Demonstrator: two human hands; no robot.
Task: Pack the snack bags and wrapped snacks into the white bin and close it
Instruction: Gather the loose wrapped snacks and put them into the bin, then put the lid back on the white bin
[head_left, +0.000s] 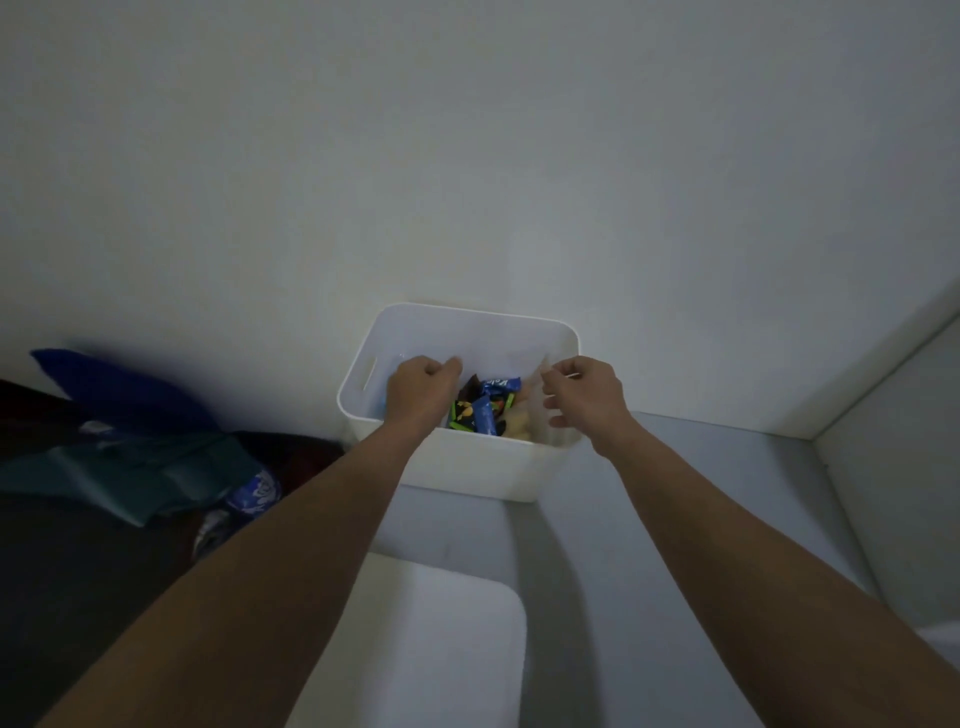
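**Both hands over the open bin**

Head view: the white bin (457, 457) stood open against the far wall, wrapped snacks (485, 408) inside. The left hand (422, 391) was fisted over its left side; whether it held anything was unclear. The right hand (584, 397) hovered right, fingers loosely curled. A white lid (431, 644) lay nearer.

Both arms reach forward; left hand (423, 387) fisted, right hand (584, 397) loosely curled.

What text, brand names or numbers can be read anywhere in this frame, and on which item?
None can be read for certain.
Blue wrapped snack in the white plastic bin: white lettering, blurred.
Black-and-green snack packet: printing too small.
Blue-and-white bag on the dark pile at left: pattern or lettering, unreadable.
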